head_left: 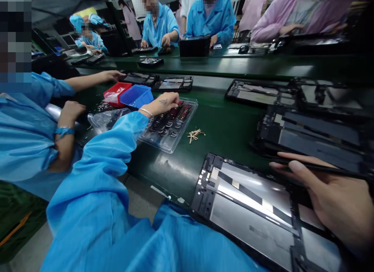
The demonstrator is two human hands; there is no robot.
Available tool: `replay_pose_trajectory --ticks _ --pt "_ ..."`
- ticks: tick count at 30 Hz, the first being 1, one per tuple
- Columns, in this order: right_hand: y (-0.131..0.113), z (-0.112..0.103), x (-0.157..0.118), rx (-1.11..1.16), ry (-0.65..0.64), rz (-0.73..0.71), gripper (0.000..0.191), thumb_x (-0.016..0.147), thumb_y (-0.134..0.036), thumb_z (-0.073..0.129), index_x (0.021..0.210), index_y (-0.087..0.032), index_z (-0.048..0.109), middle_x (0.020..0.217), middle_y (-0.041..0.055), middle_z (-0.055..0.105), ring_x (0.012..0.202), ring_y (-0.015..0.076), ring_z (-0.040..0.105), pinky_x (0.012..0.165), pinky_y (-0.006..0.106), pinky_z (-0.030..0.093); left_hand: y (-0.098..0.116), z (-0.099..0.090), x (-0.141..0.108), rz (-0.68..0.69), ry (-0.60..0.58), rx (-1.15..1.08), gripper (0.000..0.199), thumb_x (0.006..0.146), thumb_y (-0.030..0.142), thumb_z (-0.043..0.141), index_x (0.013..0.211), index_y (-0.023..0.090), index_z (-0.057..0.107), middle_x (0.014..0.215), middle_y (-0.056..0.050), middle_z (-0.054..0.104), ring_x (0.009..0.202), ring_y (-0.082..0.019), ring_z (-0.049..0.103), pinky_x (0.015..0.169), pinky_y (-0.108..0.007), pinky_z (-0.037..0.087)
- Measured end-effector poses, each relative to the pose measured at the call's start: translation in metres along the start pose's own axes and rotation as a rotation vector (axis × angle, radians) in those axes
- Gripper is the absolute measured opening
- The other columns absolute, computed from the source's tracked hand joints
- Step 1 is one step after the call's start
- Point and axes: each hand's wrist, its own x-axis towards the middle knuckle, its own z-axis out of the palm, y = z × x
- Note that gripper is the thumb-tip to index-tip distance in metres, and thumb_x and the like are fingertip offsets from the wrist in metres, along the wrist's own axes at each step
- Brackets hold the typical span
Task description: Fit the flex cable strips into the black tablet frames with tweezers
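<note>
My left hand [163, 103] is over a clear plastic tray [187, 126] holding rows of small dark and reddish parts. Its fingertips are pinched together at the tray's far side, and whatever is between them is hidden. At the right, my right hand [336, 198] is closed, with a slim black strip-like thing [309, 163] running between fingers and thumb; its kind is unclear. Below that hand lies an opened tablet [251, 225], its silver battery and dark ribbon cable exposed. Another opened tablet [318, 133] sits just beyond the hand.
Tan slivers [195, 135] lie beside the tray. Left of it are a blue bin [136, 96], a red bin [117, 93] and a plastic bag [106, 120]. More opened tablets [254, 93] line the green bench. A co-worker's hand [112, 75] touches a tablet [140, 79].
</note>
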Motion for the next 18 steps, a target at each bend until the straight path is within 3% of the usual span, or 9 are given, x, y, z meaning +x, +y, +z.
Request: replay_pose_trajectory --ticks 3,5,6,9,11,12,15,18 --pt "-0.015 -0.008 -0.002 -0.169 -0.074 -0.089 0.03 0.089 -0.061 0.062 0.093 -0.036 0.079 0.106 0.0101 0.075 0.099 0.0319 0.073 0.088 0.051 0.059 0.01 -0.016 -0.016 -0.013 0.024 -0.025 0.016 0.09 0.02 0.058 0.105 0.016 0.062 0.09 -0.004 0.066 0.084 -0.017 0.058 0.079 -0.028 0.044" --pt "-0.033 -0.006 -0.004 -0.233 -0.104 -0.217 0.033 0.094 -0.056 0.057 0.091 -0.03 0.078 0.106 0.0092 0.073 0.105 0.0294 0.069 0.092 0.049 0.055 0.031 -0.029 -0.028 0.008 0.063 -0.019 0.014 0.089 0.019 0.06 0.102 0.015 0.064 0.088 -0.004 0.066 0.082 -0.017 0.06 0.076 -0.027 0.044" --pt "-0.042 -0.002 -0.006 -0.157 -0.144 -0.225 0.031 0.094 -0.052 0.059 0.09 -0.027 0.076 0.101 0.0081 0.073 0.102 0.0267 0.069 0.091 0.045 0.055 0.048 -0.035 -0.035 0.04 0.102 -0.003 0.012 0.09 0.019 0.06 0.1 0.016 0.065 0.089 -0.005 0.066 0.082 -0.017 0.061 0.075 -0.028 0.044" --pt "-0.064 0.022 -0.008 0.299 -0.407 0.085 0.025 0.095 -0.047 0.062 0.096 -0.023 0.07 0.071 0.0 0.065 0.069 0.0149 0.064 0.07 0.032 0.053 0.114 -0.045 -0.057 0.271 0.341 0.137 0.012 0.096 0.021 0.056 0.102 0.017 0.066 0.096 -0.007 0.066 0.087 -0.019 0.063 0.075 -0.03 0.048" --pt "-0.07 0.04 -0.009 0.578 -0.604 0.369 0.03 0.095 -0.048 0.061 0.099 -0.019 0.07 0.074 -0.0006 0.061 0.059 0.01 0.053 0.059 0.027 0.046 0.16 -0.04 -0.073 0.507 0.526 0.247 0.017 0.1 0.017 0.05 0.103 0.015 0.066 0.096 -0.009 0.066 0.087 -0.02 0.065 0.072 -0.031 0.052" --pt "-0.07 0.048 -0.009 0.681 -0.647 0.438 0.033 0.095 -0.049 0.061 0.093 -0.018 0.069 0.074 -0.0007 0.059 0.057 0.0085 0.049 0.056 0.026 0.043 0.18 -0.034 -0.081 0.665 0.603 0.313 0.017 0.1 0.016 0.05 0.101 0.014 0.067 0.093 -0.008 0.067 0.085 -0.02 0.065 0.072 -0.031 0.054" --pt "-0.068 0.057 -0.013 0.835 -0.636 0.51 0.036 0.091 -0.048 0.068 0.076 -0.016 0.063 0.07 -0.0024 0.051 0.059 0.0071 0.043 0.055 0.023 0.037 0.219 -0.012 -0.094 1.053 0.706 0.43 0.016 0.1 0.021 0.056 0.101 0.015 0.07 0.095 -0.005 0.071 0.093 -0.019 0.069 0.077 -0.029 0.059" --pt "-0.066 0.053 -0.017 0.824 -0.534 0.504 0.026 0.086 -0.04 0.076 0.079 -0.017 0.066 0.069 -0.0039 0.05 0.062 0.0059 0.043 0.057 0.02 0.036 0.231 0.007 -0.094 1.185 0.708 0.428 0.017 0.099 0.025 0.059 0.103 0.017 0.073 0.099 -0.002 0.072 0.099 -0.018 0.071 0.086 -0.028 0.06"
